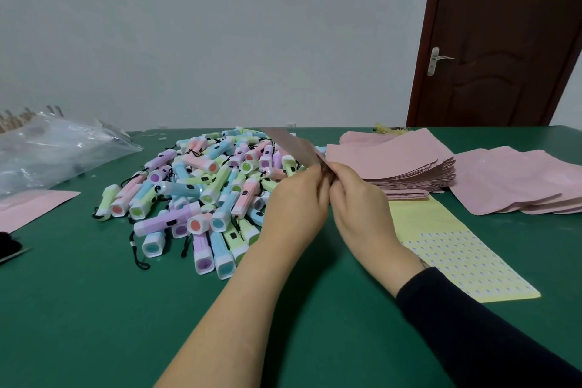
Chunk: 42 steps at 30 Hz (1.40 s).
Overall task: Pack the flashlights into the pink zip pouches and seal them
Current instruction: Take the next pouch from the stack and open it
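- Furthest left, a crumpled clear plastic bag point(56, 154) lies on the green table point(94, 309), with a single flat pink pouch point(34, 204) just in front of it at the edge of view.
- Next comes the heap of flashlights point(201, 189): small, stubby, square-headed bodies in pastel pink, blue, green and lilac, with white rims, coloured round lenses and black wrist cords. They lie piled on one another at all angles.
- Above the right side of the heap, one pink zip pouch point(293, 143) is held up off the table. It is thin and flat, tilts away from the camera, and its shaded face reads as a duller, brownish pink.
- The left hand point(296, 204), on a bare forearm, pinches the pouch's near edge with curled fingers.
- The right hand point(362, 201), coming from a dark sleeve point(472, 324), pinches the same edge just beside it, the two hands nearly touching.
- Right of the hands sits a thick stack of pink pouches point(393, 160), matte, with slightly fanned edges.
- In front of that stack lies a yellow sticker sheet point(456, 249), dotted with small labels.
- Far right, a second, looser pile of pouches point(510, 179) is spread on the table.
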Tool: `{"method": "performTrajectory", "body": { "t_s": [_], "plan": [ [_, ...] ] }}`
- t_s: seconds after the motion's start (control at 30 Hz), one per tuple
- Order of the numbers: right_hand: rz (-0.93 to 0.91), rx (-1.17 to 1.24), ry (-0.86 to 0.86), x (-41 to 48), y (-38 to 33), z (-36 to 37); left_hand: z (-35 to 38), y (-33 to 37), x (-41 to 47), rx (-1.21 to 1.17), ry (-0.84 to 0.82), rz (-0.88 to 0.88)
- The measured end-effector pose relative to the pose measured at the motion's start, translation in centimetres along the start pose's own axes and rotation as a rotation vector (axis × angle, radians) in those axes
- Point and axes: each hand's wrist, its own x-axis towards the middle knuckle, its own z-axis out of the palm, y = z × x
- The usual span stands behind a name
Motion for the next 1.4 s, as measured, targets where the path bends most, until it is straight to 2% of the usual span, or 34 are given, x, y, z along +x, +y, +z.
{"method": "performTrajectory", "body": {
  "t_s": [0.27,0.73,1.27,1.4],
  "plan": [
    [0.007,-0.014,-0.003,-0.2,0.6,0.5,0.1,-0.6,-0.1,-0.069,-0.059,-0.022],
    [-0.093,-0.082,0.057,-0.1,0.6,0.4,-0.3,-1.1,0.5,-0.029,-0.121,0.025],
    [-0.045,0.001,-0.025,0.2,1.2,0.3,-0.7,-1.8,0.5,-0.034,-0.203,0.019],
    [0.014,0.048,0.003,0.7,1.6,-0.3,-0.6,-1.6,0.5,-0.070,-0.187,0.007]
  ]
}}
